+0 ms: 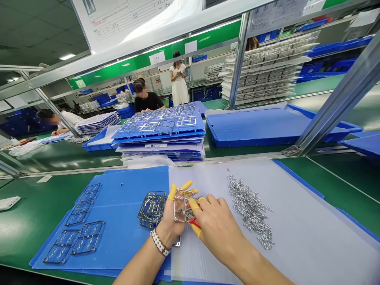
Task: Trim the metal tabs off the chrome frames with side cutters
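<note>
My left hand (170, 219), with yellow finger cots on its fingertips and a beaded bracelet at the wrist, holds up a shiny metallic sprue frame (180, 198). In my right hand (218, 219), also in yellow finger cots, is a pair of red-handled nippers (187, 214). Their jaws sit against the frame's inner bars; the exact cut point is too small to tell. Left of the hands lies a heap of similar frames (152, 208), partly overlapped by my left hand. To the right, small shiny metallic pieces (249, 209) are spread in a long pile on a translucent sheet (308, 237).
Several dark frames (88, 236) lie on the blue sheet (118, 198) at left. Behind the bench stand a stack of blue sheets bearing frames (160, 136) and a blue tray (255, 126). A slanted metal post (341, 91) rises at right. Other people are farther back.
</note>
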`<action>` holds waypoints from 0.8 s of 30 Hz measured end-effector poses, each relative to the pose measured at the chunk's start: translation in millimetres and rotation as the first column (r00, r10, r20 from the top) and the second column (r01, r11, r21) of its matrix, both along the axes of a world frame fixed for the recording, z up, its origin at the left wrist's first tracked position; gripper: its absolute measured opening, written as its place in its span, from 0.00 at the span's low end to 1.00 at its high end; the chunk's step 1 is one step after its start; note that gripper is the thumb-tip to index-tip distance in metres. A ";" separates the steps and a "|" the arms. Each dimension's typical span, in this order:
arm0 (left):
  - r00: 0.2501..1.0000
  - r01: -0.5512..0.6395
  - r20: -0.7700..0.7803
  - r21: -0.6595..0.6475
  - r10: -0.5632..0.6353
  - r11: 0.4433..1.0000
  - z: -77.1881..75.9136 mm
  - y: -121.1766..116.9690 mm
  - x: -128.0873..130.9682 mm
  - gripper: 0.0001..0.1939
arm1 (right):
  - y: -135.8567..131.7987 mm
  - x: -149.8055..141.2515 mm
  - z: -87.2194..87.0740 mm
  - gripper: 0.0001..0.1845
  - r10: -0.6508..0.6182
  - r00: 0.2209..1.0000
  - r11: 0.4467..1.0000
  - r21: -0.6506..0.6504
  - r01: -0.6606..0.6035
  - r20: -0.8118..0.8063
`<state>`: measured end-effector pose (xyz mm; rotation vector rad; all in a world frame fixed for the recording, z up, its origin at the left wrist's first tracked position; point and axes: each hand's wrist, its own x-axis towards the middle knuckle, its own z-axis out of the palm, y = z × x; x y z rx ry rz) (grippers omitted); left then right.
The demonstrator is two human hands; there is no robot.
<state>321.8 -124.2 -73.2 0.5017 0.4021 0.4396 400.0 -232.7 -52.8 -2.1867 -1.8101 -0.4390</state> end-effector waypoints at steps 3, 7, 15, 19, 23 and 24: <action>1.000 -0.006 -0.004 -0.015 0.006 1.000 -0.2 -0.4 0.7 0.28 | 0.1 1.1 0.6 0.16 -0.003 1.000 1.000 -0.024 0.003 -0.016; 1.000 -0.013 0.019 -0.010 0.013 1.000 -3.8 -0.1 1.0 0.29 | -0.1 1.9 0.7 0.15 0.004 1.000 0.999 -0.040 -0.004 -0.024; 1.000 0.008 0.003 0.021 -0.008 1.000 -9.9 2.2 0.1 0.30 | 2.4 -0.2 3.4 0.13 -0.006 1.000 0.997 -0.076 0.006 0.002; 1.000 -0.004 -0.023 0.050 0.005 0.999 -10.2 1.7 0.0 0.30 | 2.0 -2.1 5.8 0.11 -0.004 0.999 0.993 -0.120 0.008 0.037; 0.999 0.009 -0.033 0.031 -0.008 0.999 -10.4 1.3 -0.2 0.30 | -3.2 0.0 6.9 0.11 -0.004 0.999 0.991 -0.131 0.009 0.041; 0.999 0.024 -0.030 0.015 -0.023 1.000 -11.3 1.4 -0.2 0.30 | -4.4 2.0 7.4 0.12 -0.008 0.999 0.992 -0.126 0.012 0.035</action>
